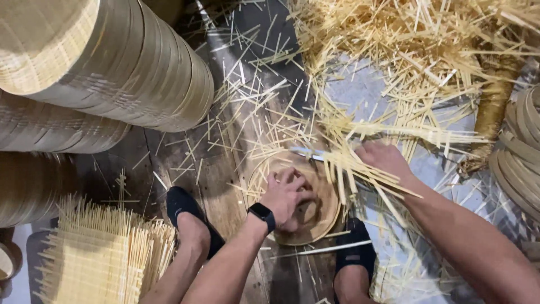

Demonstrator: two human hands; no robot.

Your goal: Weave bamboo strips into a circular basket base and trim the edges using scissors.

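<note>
While we crouch over the floor (185,157), our left hand (287,197) presses down flat-fingered on a small round woven basket (320,217), fingers curled over its inner face, pinning it between our two feet so it cannot turn. A dark smartwatch (262,215) sits on that wrist. Our right hand (382,159) is closed around what looks like a knife handle; the pale blade (306,152) pokes leftward across the basket's far rim, though motion blur keeps us from being sure of its shape. The projecting strip ends (360,174) fan out from the rim just under that hand, stiff, flat and straw-coloured, so the blade meets them where they overhang.

Black slip-on shoes (183,205) bracket the basket, one each side, serving as a clamp.

Offcuts (405,62) lie thick over the upper right: short, straight, splintery slivers, scattered thinner across the dark planks. At upper left, stacked woven trays (112,62) lean on their sides, smooth banded rims facing us. At lower left, an untrimmed woven mat (95,259) bristles with upright strip ends. At the right edge, coiled split hoops (523,146) nest together, beside a wrapped golden bundle (495,107).
</note>
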